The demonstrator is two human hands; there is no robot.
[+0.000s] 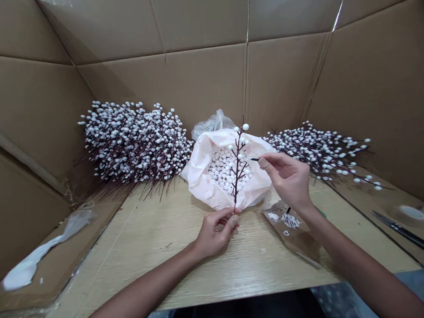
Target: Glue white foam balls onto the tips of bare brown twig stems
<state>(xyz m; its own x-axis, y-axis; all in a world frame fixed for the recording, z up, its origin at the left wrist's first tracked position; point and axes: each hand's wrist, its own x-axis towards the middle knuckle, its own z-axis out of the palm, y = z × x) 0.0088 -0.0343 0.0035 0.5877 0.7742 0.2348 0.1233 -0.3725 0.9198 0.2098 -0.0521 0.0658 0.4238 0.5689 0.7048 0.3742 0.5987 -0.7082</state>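
My left hand [217,231] is closed round the base of a dark branched stem [238,169] and holds it upright over the wooden table [160,264]. A few white beads sit on its upper tips. My right hand [286,177] pinches the end of one side twig of the same stem, at mid-height. Right behind the stem lies an open pale pink plastic bag [202,171] full of loose white beads [221,170].
A big pile of finished white-bead branches [134,141] lies at the back left, a smaller pile [320,149] at the back right. A brown paper piece with white scraps [290,226] lies under my right wrist. Scissors [408,232] and a tape roll [411,212] sit far right. Cardboard walls surround the table.
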